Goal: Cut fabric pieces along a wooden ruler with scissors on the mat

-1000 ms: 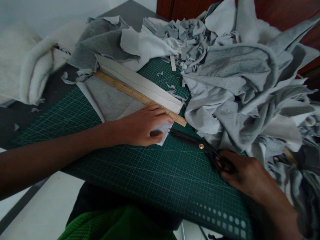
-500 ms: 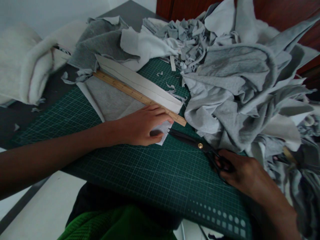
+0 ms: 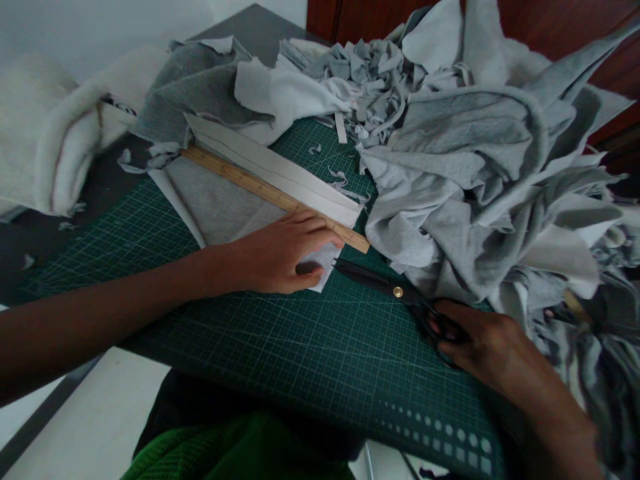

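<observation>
My left hand point(image 3: 285, 252) lies over the light grey fabric piece point(image 3: 220, 200), thumb apart from the fingers, pressing it to the green cutting mat point(image 3: 310, 347). Its fingertips touch the lower edge of a wooden ruler point(image 3: 260, 191), which lies slantwise along the fabric. A pale strip point(image 3: 290, 177) with a line drawn along it rests just above the ruler. Black scissors point(image 3: 397, 291) with a brass pivot are gripped in my right hand point(image 3: 487, 343). Their blades look nearly closed, with the tips at the fabric's right corner, close to my left thumb.
A large heap of grey fabric point(image 3: 465, 147) covers the mat's right side and back. Small scraps point(image 3: 340, 180) lie behind the strip. Dark grey cloth point(image 3: 200, 87) sits at the back left, beside a folded cream fleece point(image 3: 60, 147).
The whole view has shifted slightly. Both hands, the scissors and the fabric keep nearly the same places relative to each other.
</observation>
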Available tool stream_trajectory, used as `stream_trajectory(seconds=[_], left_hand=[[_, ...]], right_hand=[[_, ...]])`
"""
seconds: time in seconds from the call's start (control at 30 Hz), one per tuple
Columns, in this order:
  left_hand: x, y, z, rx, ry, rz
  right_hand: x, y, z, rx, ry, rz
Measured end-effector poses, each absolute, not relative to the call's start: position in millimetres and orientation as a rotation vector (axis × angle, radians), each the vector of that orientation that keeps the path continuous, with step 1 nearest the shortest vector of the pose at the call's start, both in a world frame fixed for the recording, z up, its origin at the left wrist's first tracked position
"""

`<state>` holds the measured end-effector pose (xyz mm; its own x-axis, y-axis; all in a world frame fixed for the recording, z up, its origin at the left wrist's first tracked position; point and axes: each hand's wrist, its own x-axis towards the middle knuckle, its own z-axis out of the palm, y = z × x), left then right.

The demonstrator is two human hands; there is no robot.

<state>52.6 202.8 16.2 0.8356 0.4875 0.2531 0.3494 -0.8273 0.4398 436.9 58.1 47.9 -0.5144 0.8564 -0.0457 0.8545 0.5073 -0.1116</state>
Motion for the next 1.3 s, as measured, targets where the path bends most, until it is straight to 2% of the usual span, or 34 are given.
stream_trajectory(seconds=[0.43,0.8,1.13,1.3], left_hand=[[53.9,201.6,19.1,2.636,0.639,0.478],[53.5,202.0,19.1,2.649,0.637,0.477],[53.3,202.0,17.8,2.642,0.632,0.492],[52.8,202.1,16.4,2.647,0.643,0.483]], right_hand=[[432.3,57.0,54.7,-1.475,-2.702,0.192],[422.0,54.3,54.2,-1.481,-2.646,0.050],[438.8,58.1,53.1,-1.498,-2.704,0.127],[430.8,61.1,54.8,-1.507,-2.689,0.019]])
